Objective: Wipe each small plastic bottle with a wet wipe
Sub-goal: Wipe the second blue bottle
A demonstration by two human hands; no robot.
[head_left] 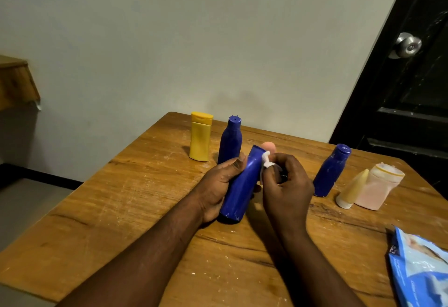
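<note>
Within left fingers (238, 164), seemingly, blue bottle (242, 185)

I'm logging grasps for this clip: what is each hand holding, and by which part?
The left hand grips the tilted blue bottle around its middle. The right hand pinches a wet wipe against the bottle's upper side.

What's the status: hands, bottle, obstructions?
Left hand grips tall blue plastic bottle. Right hand pinches white wet wipe against it. Nothing in the way.
</note>
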